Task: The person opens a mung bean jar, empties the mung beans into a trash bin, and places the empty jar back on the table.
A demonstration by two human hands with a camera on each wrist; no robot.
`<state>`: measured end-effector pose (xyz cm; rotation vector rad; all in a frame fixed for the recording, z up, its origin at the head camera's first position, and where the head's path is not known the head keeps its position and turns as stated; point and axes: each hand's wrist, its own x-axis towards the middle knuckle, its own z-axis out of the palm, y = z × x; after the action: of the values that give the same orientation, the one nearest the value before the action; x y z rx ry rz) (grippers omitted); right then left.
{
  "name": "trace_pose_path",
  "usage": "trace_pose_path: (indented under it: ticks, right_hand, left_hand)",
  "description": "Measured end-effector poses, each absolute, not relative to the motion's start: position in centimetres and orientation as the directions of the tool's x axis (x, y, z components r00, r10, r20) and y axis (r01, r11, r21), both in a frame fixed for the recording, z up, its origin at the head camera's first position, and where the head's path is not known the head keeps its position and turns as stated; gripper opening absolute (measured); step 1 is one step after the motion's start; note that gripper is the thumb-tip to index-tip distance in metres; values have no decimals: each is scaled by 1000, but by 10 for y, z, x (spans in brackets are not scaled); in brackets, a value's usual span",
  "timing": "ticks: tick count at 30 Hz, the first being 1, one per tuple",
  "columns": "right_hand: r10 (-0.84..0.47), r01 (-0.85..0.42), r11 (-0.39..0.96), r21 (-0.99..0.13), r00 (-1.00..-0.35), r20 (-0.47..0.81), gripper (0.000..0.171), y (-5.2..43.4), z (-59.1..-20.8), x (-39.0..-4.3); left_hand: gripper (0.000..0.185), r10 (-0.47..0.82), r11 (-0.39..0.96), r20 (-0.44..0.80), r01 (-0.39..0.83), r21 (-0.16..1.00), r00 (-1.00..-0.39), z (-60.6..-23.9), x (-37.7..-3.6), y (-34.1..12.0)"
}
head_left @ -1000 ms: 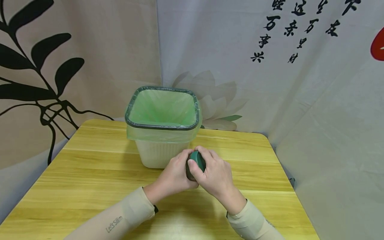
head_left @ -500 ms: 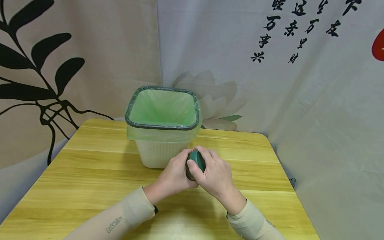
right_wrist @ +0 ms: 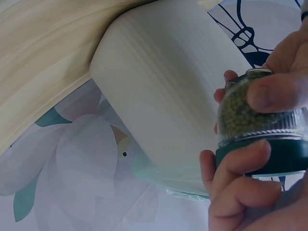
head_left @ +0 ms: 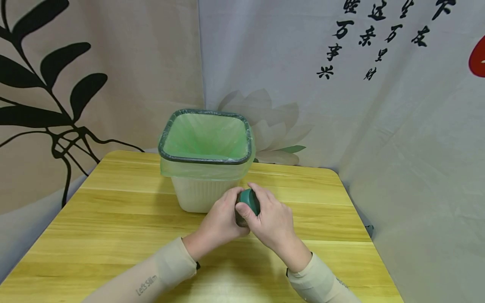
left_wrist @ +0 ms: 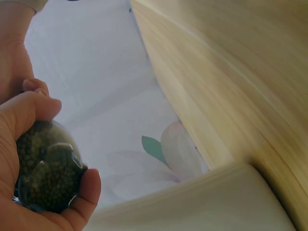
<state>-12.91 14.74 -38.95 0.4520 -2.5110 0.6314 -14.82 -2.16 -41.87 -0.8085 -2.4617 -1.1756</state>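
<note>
In front of the bin, my two hands meet over a small clear jar [right_wrist: 240, 113] filled with green granules and topped with a dark green lid [head_left: 250, 201]. My left hand [head_left: 223, 216] grips the jar's body, its thumb and fingers curled round it. From the other side my right hand [head_left: 273, 219] holds the lid, thumb on the near side and fingers over the far side. In the left wrist view the jar's rounded base [left_wrist: 50, 168] shows between the left thumb and fingers. The jar is held up off the table.
A pale bin [head_left: 206, 191] lined with a green bag [head_left: 208, 130] under a dark rim stands just behind and left of the hands. It is on a yellow wood-grain table [head_left: 113, 227]. Printed cloth [head_left: 280, 50] hangs behind the table.
The right hand's fingers have shifted slightly on the lid, and a little more of the lid shows. The left hand still holds the jar in almost the same place.
</note>
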Motion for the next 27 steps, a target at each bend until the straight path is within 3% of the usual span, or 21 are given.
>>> trace_pose_path:
  ticks: [7,16,27]
  right_hand:
    - [-154,-368,820,-439,-880,450,93,147,-388,-128]
    - [-122,-341,801,-492,-898,423,59,144,-386,-128]
    - [-111,-337,803,-492,-895,432,52,143,-386,-129]
  left_hand:
    - [85,341,575,580,652,494,-740,-422,-146,-18]
    - [86,319,581,585,642,501,-746,-420,-144,-16]
    - [87,326,570,570,638,518,-754,-419,-143,-16]
